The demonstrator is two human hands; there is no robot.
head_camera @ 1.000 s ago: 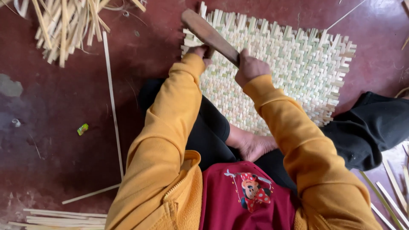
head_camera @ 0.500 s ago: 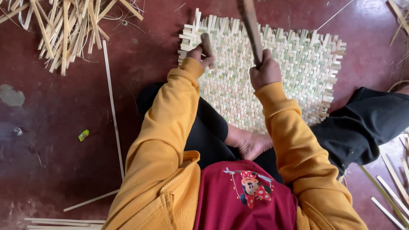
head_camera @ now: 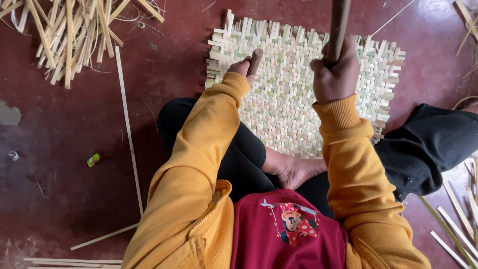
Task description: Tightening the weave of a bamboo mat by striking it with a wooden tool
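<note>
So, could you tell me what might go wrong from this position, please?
The right hand holds a wooden stick raised above the woven mat, while the left hand holds a short peg upright on it; a misjudged blow could hit those fingers. A bare foot by the mat's near edge is also exposed.

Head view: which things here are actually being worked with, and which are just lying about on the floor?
In use:
- pale woven bamboo-strip mat
- long brown wooden stick, gripped by the right hand
- short brown wooden peg, pressed on the mat by the left hand

Lying about:
- heap of loose bamboo strips
- long thin bamboo strip
- small green scrap
</note>
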